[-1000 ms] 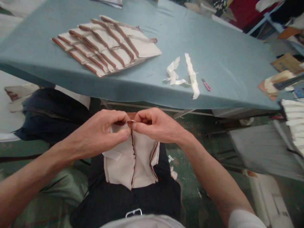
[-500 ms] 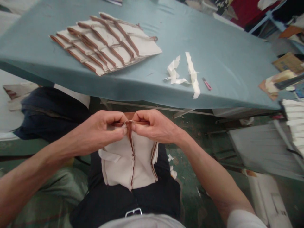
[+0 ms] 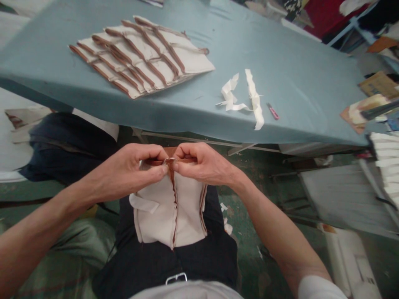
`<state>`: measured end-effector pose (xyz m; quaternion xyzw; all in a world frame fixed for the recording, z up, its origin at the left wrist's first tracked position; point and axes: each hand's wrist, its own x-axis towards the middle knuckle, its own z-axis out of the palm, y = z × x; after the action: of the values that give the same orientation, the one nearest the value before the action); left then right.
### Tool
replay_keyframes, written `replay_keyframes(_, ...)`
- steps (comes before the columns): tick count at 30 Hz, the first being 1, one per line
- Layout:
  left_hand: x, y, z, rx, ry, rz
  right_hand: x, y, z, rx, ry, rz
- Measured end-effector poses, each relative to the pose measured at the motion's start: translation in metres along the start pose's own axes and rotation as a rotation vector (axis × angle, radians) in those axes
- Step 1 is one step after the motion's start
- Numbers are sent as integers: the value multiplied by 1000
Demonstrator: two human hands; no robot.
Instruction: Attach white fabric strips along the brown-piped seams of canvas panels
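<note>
A cream fabric piece with brown seams [image 3: 190,216] lies over my lap, a brown seam running down its middle. My left hand [image 3: 145,166] pinches its top edge just left of that seam, between thumb and fingers. On the other side of the seam my right hand [image 3: 199,164] pinches the same edge, so the two thumbs almost meet. A brown strip shows behind the fingertips. From the piece's left side a white strip [image 3: 145,204] sticks out. What lies inside the fingers is hidden.
Ahead stands a table with a blue-green cover [image 3: 299,83]. On it lie a stack of cream pieces with brown edges [image 3: 140,58], crumpled white strips [image 3: 255,101] and a small pink cutter [image 3: 273,111]. Dark blue cloth [image 3: 65,145] is heaped at my left.
Both hands keep their pinch on the fabric piece, with hardly any movement. The view has shifted slightly, so the table's things appear a little farther right.
</note>
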<state>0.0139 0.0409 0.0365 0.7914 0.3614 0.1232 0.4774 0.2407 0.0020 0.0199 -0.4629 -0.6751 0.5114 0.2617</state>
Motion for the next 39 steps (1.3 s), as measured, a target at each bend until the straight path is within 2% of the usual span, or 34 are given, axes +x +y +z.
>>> replay_keyframes(5,2,-3,0,56,0,23,2,6,1,-13,-10,6)
replay_keyframes(10,5,-4,-11,78,-160,105,5,14,-1,114,-69,6)
replay_keyframes(12,4,-4,-14,98,-173,176,4,14,-2,142,-86,2)
replay_keyframes(15,1,-4,-13,130,-96,196,1,7,-3,69,-61,-25)
replay_keyframes(21,-8,4,-4,187,89,145,-6,-18,0,-328,62,-53)
replay_keyframes(27,-14,8,1,276,240,259,-5,-23,7,-397,96,-60)
replay_keyframes(32,-18,3,7,336,284,371,-4,-27,7,-342,58,-32)
replay_keyframes(39,-23,-9,9,374,233,416,-3,-30,8,-245,-19,27)
